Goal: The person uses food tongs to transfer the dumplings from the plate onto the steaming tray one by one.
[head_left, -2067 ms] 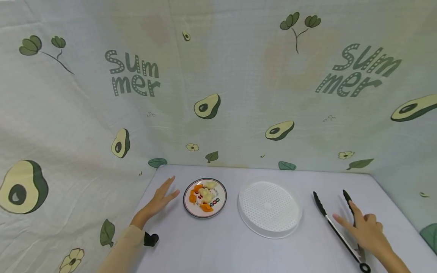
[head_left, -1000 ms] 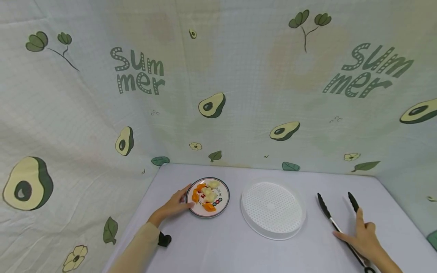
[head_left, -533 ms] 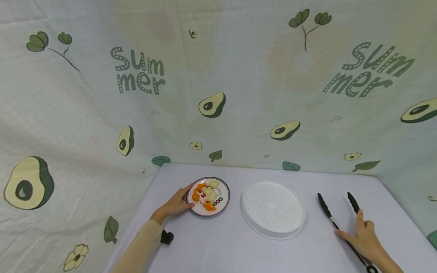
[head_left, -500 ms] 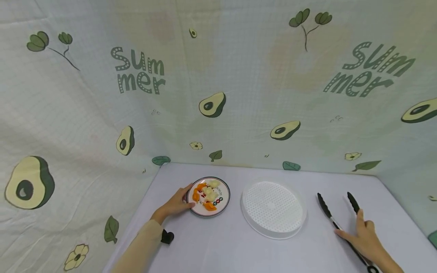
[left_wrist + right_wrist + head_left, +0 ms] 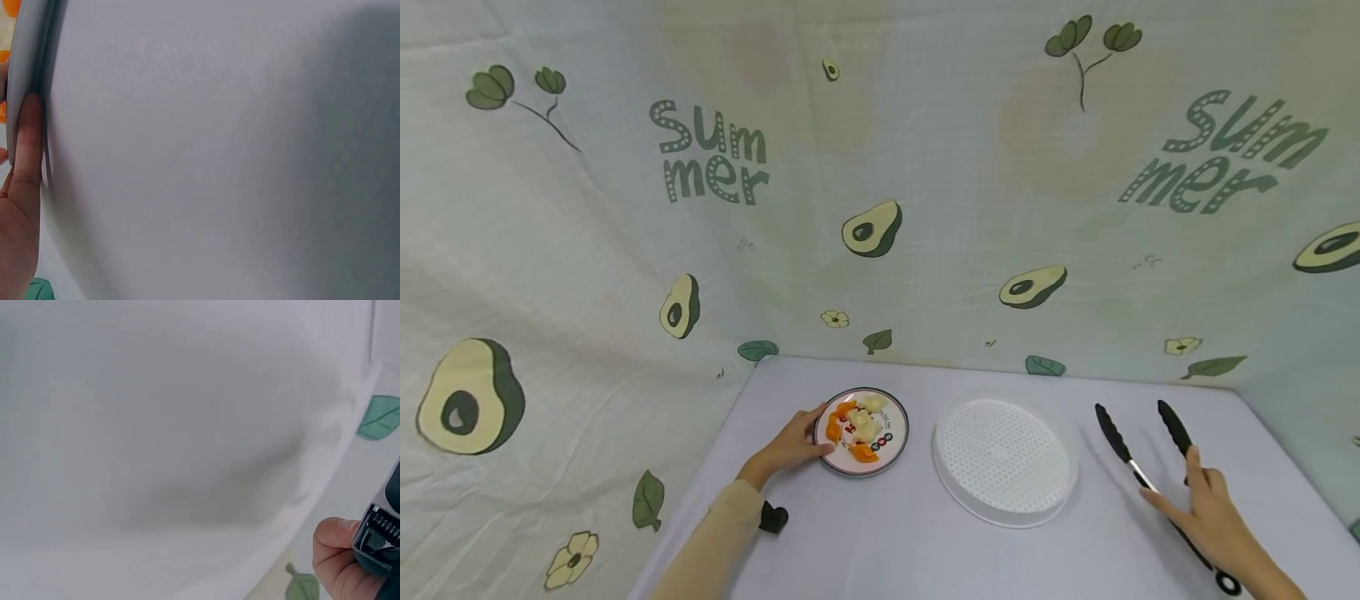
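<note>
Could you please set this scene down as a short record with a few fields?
left hand: grips the left rim of the small plate
plate contents: orange and pale food pieces
right hand: grips the black-tipped tongs, arms spread apart
white perforated tray: lies on the table between plate and tongs, nothing in it
table: pale cloth cover
backdrop: avocado print with the word Summer
</note>
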`<state>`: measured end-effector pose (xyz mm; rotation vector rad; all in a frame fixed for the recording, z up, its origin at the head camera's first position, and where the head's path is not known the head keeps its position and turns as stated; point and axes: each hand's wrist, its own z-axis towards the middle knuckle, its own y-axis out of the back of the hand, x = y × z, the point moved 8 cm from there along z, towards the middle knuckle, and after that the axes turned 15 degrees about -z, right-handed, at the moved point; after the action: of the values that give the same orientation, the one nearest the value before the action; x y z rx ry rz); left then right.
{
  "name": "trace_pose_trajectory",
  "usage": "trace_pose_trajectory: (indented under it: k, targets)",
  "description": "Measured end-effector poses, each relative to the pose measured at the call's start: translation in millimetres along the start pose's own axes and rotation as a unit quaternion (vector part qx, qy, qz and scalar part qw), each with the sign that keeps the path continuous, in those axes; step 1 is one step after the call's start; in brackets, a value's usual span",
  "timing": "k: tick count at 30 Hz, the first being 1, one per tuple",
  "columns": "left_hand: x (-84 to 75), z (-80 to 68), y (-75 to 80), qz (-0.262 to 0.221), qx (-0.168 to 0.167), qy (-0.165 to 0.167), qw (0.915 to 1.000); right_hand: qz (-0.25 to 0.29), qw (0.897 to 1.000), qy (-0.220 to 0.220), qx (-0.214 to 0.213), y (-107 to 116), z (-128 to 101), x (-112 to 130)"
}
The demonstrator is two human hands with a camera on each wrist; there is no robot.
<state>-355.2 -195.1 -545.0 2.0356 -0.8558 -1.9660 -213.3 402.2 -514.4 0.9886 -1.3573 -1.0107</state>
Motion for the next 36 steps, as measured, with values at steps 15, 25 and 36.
trace_pose_trajectory:
  k: [15,25,36]
  targets:
    - [11.1,-0.3,-1.0,-0.021,-0.002,-0.002,0.9998,-0.001,0.998,0.065,-0.024,24,6,85]
    - [14.1,-1.8,-3.2,-0.02,-0.004,0.001,0.9998,0.017,0.991,0.131,-0.033,23,9,153]
    - [13.5,1.4,0.5,-0.013,-0.013,-0.009,0.9998,0.055,0.981,0.188,-0.012,13,18,210]
